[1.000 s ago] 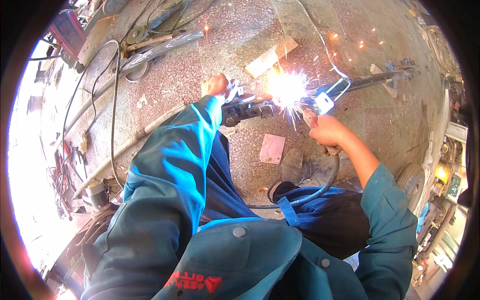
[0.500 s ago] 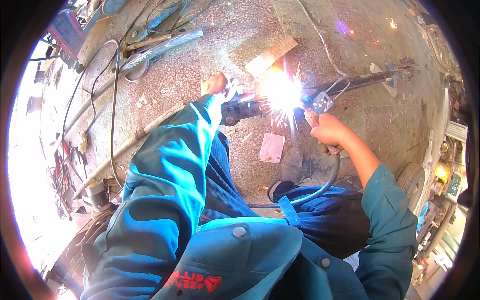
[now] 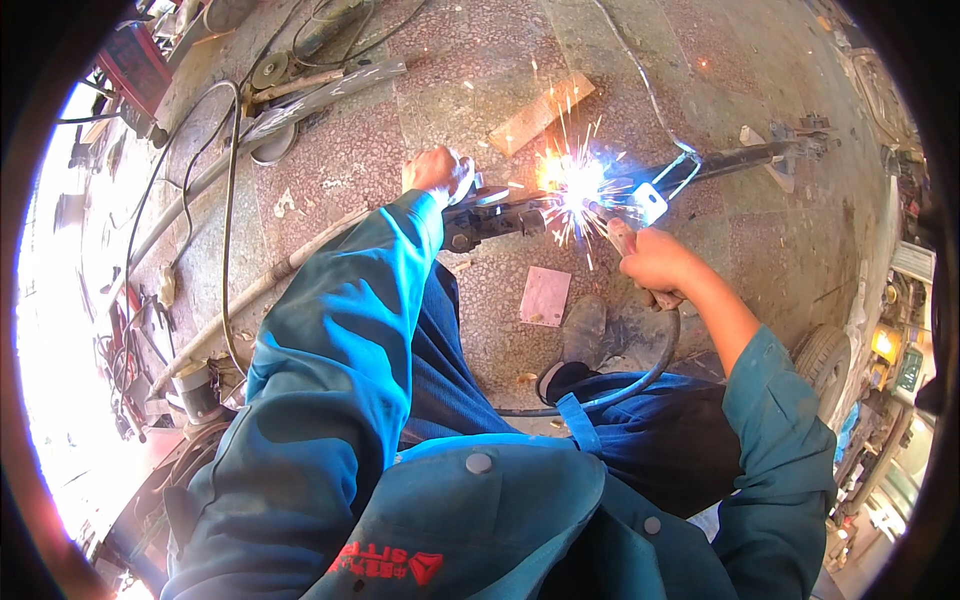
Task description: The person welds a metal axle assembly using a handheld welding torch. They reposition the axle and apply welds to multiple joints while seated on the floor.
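Observation:
My right hand (image 3: 662, 264) is closed around the handle of a welding torch (image 3: 620, 236), whose cable (image 3: 672, 340) loops down past my leg. Bright sparks (image 3: 580, 192) spray from the torch's tip at a dark metal bar (image 3: 735, 161) lying across the floor. Beside the arc, a small metal plate with holes (image 3: 650, 204) catches the blue light. Left of the sparks, my left hand (image 3: 436, 171) is closed at the bar's near-left end; glare and the fingers hide what it grips. A dark metal bracket (image 3: 478, 230) is just below that hand.
A wooden board (image 3: 541, 114) lies beyond the bar, and a pinkish square plate (image 3: 545, 296) nearer my shoe (image 3: 585, 330). Long pipes (image 3: 300, 252) and a looping black cable (image 3: 233, 150) occupy the left. A tyre (image 3: 823, 362) and cluttered shelves stand at the right.
The arc's glare has shrunk and dimmed, with its bright centre slightly further right. The bar and holed plate show more clearly. Both hands keep nearly the same places.

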`<state>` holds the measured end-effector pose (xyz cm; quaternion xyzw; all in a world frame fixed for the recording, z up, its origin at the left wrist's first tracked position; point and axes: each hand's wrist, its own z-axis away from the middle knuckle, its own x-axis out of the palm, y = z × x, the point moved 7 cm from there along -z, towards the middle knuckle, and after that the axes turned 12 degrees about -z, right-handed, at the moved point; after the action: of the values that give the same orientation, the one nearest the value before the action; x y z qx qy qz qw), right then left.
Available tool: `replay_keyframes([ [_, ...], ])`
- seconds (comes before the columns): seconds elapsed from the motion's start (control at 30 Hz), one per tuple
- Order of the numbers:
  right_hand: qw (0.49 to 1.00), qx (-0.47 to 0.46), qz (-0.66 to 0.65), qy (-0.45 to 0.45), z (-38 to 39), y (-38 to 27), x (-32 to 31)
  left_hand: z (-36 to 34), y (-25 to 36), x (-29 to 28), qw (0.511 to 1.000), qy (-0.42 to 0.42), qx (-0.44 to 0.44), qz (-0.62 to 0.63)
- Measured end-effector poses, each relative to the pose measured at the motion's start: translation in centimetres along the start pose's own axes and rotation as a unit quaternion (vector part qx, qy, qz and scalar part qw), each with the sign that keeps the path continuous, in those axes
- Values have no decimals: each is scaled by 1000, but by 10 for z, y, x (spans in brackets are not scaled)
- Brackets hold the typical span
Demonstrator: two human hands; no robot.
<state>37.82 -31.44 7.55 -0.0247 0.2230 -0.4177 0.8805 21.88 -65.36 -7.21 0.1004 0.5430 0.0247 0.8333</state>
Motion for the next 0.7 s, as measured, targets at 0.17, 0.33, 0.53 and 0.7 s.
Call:
replay_keyframes([
  [0.17,1000,3,-7,0,-6,7,-2,-1,0,3,1000,7,10,15],
  [0.33,1000,6,0,-5,-2,2,-1,2,-7,-2,1000,1,4,4],
  [0.53,989,-42,-138,19,21,-5,-18,16,17,-19,1000,-13,-15,9],
  [0.7,955,-114,-266,69,15,7,-58,13,5,-19,997,-20,-76,-11],
])
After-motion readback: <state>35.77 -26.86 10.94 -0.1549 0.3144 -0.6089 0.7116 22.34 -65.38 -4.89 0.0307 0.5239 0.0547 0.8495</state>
